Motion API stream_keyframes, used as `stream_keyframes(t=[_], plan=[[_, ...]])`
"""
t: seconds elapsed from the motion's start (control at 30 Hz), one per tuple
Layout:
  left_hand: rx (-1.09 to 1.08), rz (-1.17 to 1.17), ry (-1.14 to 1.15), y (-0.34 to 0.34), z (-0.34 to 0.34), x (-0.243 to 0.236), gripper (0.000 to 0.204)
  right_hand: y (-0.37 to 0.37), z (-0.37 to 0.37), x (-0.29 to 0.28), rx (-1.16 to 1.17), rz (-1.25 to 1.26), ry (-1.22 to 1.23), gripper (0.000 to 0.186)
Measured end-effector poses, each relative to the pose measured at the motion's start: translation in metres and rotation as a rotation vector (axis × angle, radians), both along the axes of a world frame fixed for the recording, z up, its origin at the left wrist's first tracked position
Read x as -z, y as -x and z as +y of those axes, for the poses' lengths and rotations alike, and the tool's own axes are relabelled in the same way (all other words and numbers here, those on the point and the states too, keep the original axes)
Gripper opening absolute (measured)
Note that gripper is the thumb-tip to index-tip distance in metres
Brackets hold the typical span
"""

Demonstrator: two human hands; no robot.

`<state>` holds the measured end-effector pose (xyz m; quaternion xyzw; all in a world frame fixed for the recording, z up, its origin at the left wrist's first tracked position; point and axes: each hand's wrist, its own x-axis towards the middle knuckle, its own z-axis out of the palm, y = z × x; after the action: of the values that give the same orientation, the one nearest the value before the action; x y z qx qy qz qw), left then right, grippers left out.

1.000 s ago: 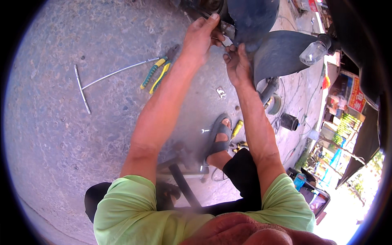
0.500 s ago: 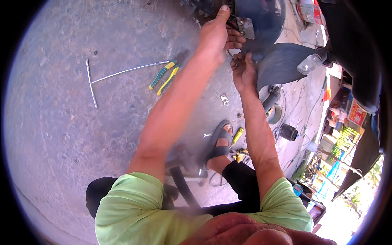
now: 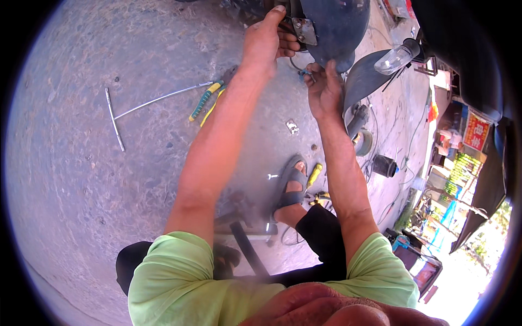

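Note:
At the top, my left hand (image 3: 265,39) has its thumb raised and its fingers curled around a dark part beside a metal bracket (image 3: 304,31). That bracket is attached to a large dark curved plastic cover (image 3: 334,32). Lower and to the right, my right hand (image 3: 325,91) pinches a small blue piece (image 3: 308,71), whose kind I cannot make out. A dark wire curves close to these fingers. Against the right hand's outer side is a black curved flap (image 3: 363,79), with a clear lamp (image 3: 396,58) at its upper right.
On the concrete floor at left lie a T-handle wrench (image 3: 115,118) and pliers (image 3: 204,104) with green and yellow grips. Near my sandalled foot (image 3: 293,185) are a yellow-handled screwdriver (image 3: 314,175) and a small spanner (image 3: 273,176). A black container (image 3: 384,165) and cables lie to the right.
My left hand and the bracket have shifted left in view. The flap and lamp have swung up and left. A blue piece now shows at my right fingertips.

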<state>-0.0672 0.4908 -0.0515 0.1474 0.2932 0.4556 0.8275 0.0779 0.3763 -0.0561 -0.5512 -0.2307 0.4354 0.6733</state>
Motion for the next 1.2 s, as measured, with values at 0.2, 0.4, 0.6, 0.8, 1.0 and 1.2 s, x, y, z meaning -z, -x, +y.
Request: stream_keyframes(t=[0.2,0.4,0.6,0.8,1.0,1.2], plan=[[0.022,-0.014,-0.006,-0.003,0.004,0.016,0.043,0.003,-0.001,-0.003,-0.015,-0.027,0.012,0.023],[-0.101,-0.145,-0.090,-0.009,-0.001,0.026,0.042,0.005,-0.004,0.008,-0.015,0.037,0.023,0.025],[-0.076,-0.126,-0.078,-0.015,0.005,0.031,0.044,0.008,-0.003,0.005,-0.016,0.002,0.004,0.028],[-0.090,-0.180,-0.051,-0.017,0.002,0.026,0.043,0.012,-0.001,0.004,-0.007,0.030,-0.019,0.023],[-0.090,-0.238,0.021,-0.014,0.000,0.010,0.037,0.011,-0.002,0.007,-0.017,0.073,-0.017,0.025],[-0.054,-0.328,-0.034,-0.008,-0.009,0.019,0.036,0.018,0.001,0.011,-0.066,0.120,-0.069,0.033]])
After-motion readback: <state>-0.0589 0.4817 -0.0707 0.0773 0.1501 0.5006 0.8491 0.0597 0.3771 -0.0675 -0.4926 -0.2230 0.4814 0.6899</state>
